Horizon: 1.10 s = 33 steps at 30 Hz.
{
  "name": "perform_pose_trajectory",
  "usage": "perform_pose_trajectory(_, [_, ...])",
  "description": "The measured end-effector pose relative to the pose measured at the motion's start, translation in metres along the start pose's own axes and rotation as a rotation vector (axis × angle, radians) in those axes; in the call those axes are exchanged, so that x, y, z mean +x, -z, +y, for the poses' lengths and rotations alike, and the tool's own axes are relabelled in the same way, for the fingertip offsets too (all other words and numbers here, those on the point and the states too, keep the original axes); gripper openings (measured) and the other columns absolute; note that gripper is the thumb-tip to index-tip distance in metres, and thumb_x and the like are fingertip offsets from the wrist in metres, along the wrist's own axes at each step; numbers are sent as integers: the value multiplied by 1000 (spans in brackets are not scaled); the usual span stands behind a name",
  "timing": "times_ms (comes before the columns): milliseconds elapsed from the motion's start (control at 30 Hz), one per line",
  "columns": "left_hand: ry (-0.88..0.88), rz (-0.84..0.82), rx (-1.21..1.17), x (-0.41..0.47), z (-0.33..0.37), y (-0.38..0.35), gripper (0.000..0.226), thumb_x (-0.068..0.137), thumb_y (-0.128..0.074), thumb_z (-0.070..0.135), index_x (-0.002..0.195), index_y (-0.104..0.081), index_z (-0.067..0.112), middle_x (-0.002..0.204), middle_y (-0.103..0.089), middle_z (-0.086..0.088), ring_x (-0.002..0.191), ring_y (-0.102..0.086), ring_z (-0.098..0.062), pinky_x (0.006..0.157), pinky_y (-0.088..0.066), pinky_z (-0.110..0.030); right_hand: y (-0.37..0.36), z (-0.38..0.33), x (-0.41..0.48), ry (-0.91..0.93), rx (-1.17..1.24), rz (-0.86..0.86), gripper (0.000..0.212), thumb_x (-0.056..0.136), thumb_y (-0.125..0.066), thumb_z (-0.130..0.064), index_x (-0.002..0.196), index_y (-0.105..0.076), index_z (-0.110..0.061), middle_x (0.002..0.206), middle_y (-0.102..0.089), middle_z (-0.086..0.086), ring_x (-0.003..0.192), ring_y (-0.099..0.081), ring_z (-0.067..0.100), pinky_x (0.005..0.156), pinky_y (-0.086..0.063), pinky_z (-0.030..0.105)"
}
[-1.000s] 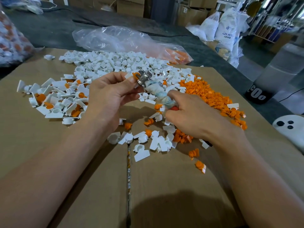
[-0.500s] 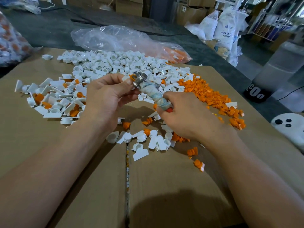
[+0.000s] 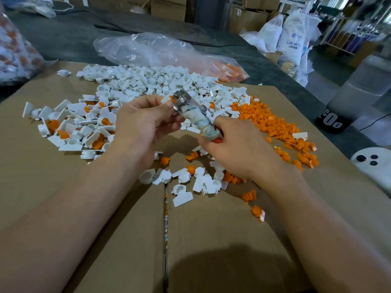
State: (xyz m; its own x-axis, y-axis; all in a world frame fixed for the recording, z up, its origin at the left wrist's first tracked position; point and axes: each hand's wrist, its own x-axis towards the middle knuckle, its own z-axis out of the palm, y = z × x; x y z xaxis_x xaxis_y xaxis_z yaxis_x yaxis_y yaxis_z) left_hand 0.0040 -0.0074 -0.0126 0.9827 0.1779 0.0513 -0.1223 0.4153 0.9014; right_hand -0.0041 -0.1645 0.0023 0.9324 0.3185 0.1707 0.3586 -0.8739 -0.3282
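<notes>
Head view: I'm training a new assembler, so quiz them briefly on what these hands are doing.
1. True or false: the right hand grips the wrapped tool by its handle.
2. The orange heap lies on which side of the white heap? A left, B right.
3. Fill in: the left hand pinches a small part at the tool's ___ end.
Key: 1 true; 2 B; 3 metal.
</notes>
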Motion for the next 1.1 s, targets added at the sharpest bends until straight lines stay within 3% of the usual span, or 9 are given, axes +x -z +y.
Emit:
perform_pose_trajectory(100, [-11,25,65,0,0,0,17,83,-62,-1,71,-55,9,57,-66,-1,54,-65,-13,47,-50,-19,5,6,2,-38,31,60,30,81,-57,-52,78,-45,-24,69,-45,-10,61,-41,6,49,-25,24])
perform_pose_trajectory(233, [-206,125,337,2,4,4,21,81,-65,-1,79,-59,19,59,-63,3,49,-63,-10,45,-48,-18,10,24,9,-135,48,147,40,78,-59,-55,96,-52,-20,76,-45,-13,66,-42,6,52,-26,25])
perform_pose_trajectory(433, [-419,227,744,14,10,23,27,88,-52,9,96,-68,30,76,-59,0,59,-49,-8,56,-45,-18,17,57,15,-315,14,140,64,75,-64,-55,125,-49,-17,122,-54,2,105,-51,20,72,-36,30])
perform_pose_trajectory(567, [-421,300,1119,21,15,35,42,86,-45,-4,114,-67,18,117,-55,-16,96,-56,-28,80,-45,-30,19,71,17,-415,-48,89,71,72,-68,-54,129,-46,-17,129,-51,3,114,-49,23,74,-35,31])
perform_pose_trajectory(667, [-373,356,1291,21,17,35,50,77,-47,-13,112,-68,16,127,-50,-16,116,-48,-31,90,-41,-35,20,77,17,-450,-63,89,75,69,-70,-55,129,-46,-18,130,-51,3,115,-48,24,74,-35,32])
perform_pose_trajectory(800, [-254,333,1404,24,18,40,48,75,-52,-14,107,-70,16,129,-54,-18,115,-51,-35,96,-44,-48,21,80,19,-463,-113,68,78,67,-69,-59,129,-46,-19,129,-52,2,115,-49,23,74,-36,33])
perform_pose_trajectory(900, [-227,337,1493,26,17,40,42,77,-53,-10,103,-72,17,126,-56,-15,118,-46,-35,102,-34,-49,20,81,19,-472,-110,60,77,67,-70,-58,128,-48,-17,127,-53,3,114,-49,24,76,-37,33])
perform_pose_trajectory(1000, [-376,316,1503,23,15,37,39,75,-52,-8,98,-73,16,121,-60,-11,120,-44,-31,100,-28,-48,17,81,19,-483,-105,28,76,67,-71,-57,126,-49,-15,127,-53,5,114,-49,26,80,-38,35])
perform_pose_trajectory(1100, [-491,158,1427,17,11,31,31,80,-52,-4,98,-72,11,117,-61,-12,118,-45,-31,103,-32,-48,16,80,20,-474,-95,19,78,66,-70,-59,126,-49,-14,127,-53,6,114,-49,26,83,-39,36])
